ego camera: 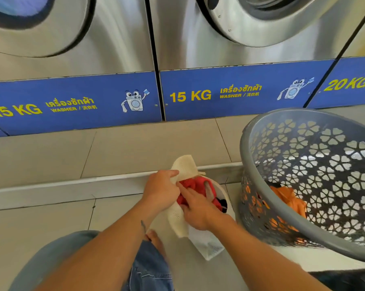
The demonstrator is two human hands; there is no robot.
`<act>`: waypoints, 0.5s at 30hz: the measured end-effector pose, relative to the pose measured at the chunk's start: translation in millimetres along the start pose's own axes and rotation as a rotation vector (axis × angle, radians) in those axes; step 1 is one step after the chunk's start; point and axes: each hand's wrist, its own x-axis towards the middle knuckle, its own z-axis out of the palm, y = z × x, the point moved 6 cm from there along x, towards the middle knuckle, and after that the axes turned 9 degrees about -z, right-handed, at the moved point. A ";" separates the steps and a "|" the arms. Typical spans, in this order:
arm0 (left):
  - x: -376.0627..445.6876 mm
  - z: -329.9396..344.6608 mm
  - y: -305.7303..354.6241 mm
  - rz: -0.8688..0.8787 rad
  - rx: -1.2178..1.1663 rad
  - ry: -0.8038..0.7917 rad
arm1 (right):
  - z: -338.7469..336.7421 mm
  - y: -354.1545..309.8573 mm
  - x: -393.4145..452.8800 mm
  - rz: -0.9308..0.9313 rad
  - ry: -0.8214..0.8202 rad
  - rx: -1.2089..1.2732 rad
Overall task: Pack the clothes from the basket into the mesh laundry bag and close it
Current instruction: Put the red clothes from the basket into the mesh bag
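A cream mesh laundry bag (pixel 184 164) hangs over the tiled floor in front of me. My left hand (pixel 161 190) grips its rim and holds the mouth apart. A red garment (pixel 195 184) sits in the mouth, with dark cloth below it. My right hand (pixel 195 208) presses flat on the red garment, fingers extended, pushing into the bag. White mesh (pixel 206 244) hangs below my right wrist. To the right stands a grey perforated plastic basket (pixel 261 208), tilted toward me, with an orange garment (pixel 288 198) lying in its bottom.
Two steel 15 KG washers with blue base panels (pixel 76 106) fill the wall ahead, on a raised tiled step (pixel 51 181). My knee in blue jeans (pixel 150 269) and a bare foot (pixel 155 240) are below the bag.
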 end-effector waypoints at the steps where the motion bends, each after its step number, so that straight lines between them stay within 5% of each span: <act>1: 0.7 -1.2 2.5 -0.001 -0.015 0.006 | 6.1 8.4 5.8 0.046 -0.034 0.012; 4: 4.1 0.4 7.2 -0.006 -0.035 -0.007 | 15.1 28.6 13.9 0.188 -0.231 -0.019; 8: 7.7 7.4 13.2 -0.003 0.007 -0.044 | 18.5 43.1 18.4 0.123 -0.469 -0.100; 10: 9.8 13.0 14.3 0.008 0.013 -0.076 | 21.6 78.2 11.1 0.400 -0.450 -0.148; 15: 19.0 28.0 10.0 0.013 0.097 -0.136 | 44.8 110.3 9.5 0.487 -0.491 -0.143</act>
